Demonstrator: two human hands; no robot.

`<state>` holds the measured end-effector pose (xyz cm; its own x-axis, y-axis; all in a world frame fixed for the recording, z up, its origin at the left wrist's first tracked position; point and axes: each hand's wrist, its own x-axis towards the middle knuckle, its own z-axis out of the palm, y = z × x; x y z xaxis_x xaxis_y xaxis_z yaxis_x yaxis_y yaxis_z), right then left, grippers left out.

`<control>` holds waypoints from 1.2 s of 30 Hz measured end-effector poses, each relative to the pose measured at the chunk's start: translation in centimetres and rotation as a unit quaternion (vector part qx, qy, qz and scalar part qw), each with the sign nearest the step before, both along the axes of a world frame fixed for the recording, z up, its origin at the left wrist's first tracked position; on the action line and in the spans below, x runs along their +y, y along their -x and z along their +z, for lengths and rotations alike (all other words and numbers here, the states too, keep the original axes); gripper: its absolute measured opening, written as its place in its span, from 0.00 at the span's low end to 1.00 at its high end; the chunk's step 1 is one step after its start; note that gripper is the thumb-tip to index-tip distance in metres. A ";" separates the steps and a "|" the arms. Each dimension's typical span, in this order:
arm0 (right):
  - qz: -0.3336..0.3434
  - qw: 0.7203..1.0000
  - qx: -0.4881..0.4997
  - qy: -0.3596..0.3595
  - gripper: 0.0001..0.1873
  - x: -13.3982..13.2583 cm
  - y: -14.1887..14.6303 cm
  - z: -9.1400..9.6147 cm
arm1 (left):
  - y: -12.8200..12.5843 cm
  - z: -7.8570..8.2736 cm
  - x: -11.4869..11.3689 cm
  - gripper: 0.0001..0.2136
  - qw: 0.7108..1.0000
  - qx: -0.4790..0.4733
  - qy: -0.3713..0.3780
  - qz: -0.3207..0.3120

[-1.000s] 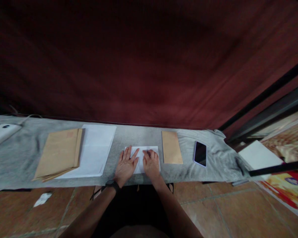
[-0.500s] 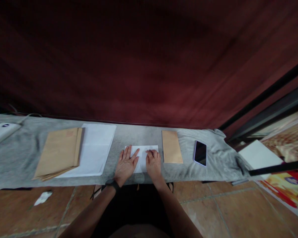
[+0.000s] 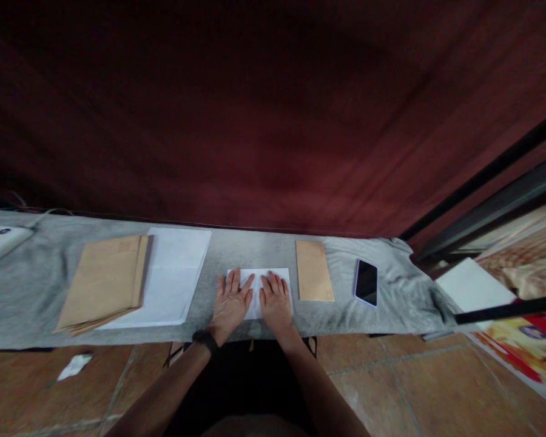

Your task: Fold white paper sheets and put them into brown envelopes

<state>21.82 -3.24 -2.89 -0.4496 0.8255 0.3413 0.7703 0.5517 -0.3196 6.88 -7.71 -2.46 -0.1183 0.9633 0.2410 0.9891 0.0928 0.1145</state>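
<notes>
A white sheet of paper, which looks folded, lies flat on the grey cloth in front of me. My left hand rests on its left side, palm down with the fingers spread. On the right side, my right hand also lies flat, fingers stretched out. Both hands cover much of the sheet. Just right of it lies a brown envelope. To the left are a stack of larger white sheets and, overlapping them, a pile of brown envelopes.
A phone lies on the right part of the grey cloth. A white device with a cable sits at the far left. Dark red fabric hangs behind. Black bars and a colourful box stand at the right.
My right hand has shifted slightly left on the paper, and its bent fingers have straightened and flattened. My left hand stays in place.
</notes>
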 end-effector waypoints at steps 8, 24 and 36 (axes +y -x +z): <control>-0.007 0.999 0.026 0.017 0.22 0.1 -0.4 0.1 | -2.1 -0.1 1.0 0.25 0.999 -0.023 0.026 -0.036; -0.060 0.996 0.043 0.042 0.20 0.6 -1.5 0.3 | -2.1 -0.3 0.8 0.26 0.999 -0.024 0.001 -0.039; -0.063 0.996 0.044 0.036 0.21 0.7 -1.7 0.4 | -2.2 -0.1 0.8 0.26 0.999 -0.020 0.001 -0.035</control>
<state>23.51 -2.51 -2.53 -0.3119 0.8970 0.3131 0.7989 0.4260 -0.4246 9.05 -6.94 -2.57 -0.0597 0.9701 0.2351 0.9878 0.0235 0.1541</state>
